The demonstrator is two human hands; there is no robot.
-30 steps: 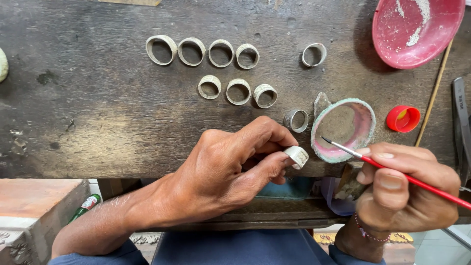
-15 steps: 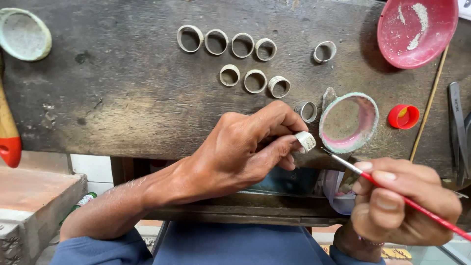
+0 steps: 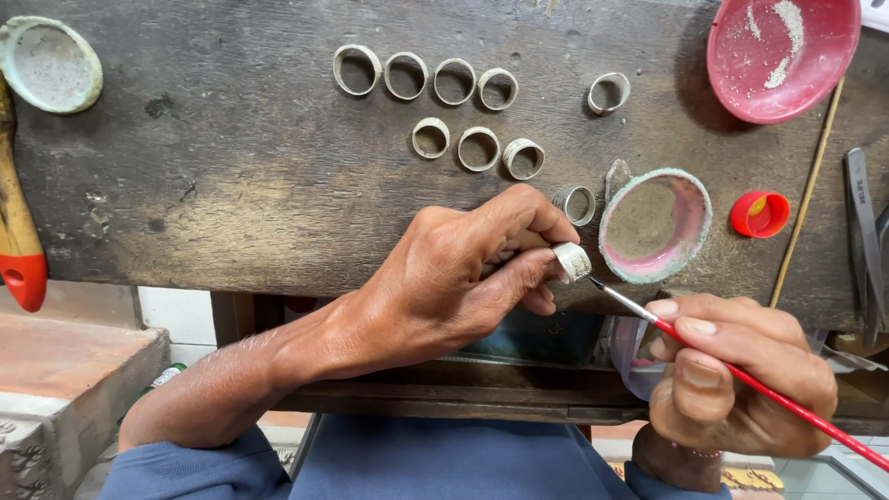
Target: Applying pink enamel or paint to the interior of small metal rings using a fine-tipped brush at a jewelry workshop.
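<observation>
The left hand (image 3: 463, 268) pinches a ring (image 3: 572, 262) between thumb and fingertips at the near edge of the surface (image 3: 231, 185). The right hand (image 3: 732, 380) grips a red brush (image 3: 741, 372) in closed fingers; the brush tip touches the ring. A small pink dish (image 3: 656, 225) stands just beyond the ring. Nine more rings (image 3: 463, 111) lie farther back. A red bowl (image 3: 782, 56) sits far right, a red cap (image 3: 759, 214) right of the dish.

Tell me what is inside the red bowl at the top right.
The red bowl holds streaks of whitish powder on its inner wall. Its upper edge is cut off by the frame, so anything there cannot be seen.
</observation>
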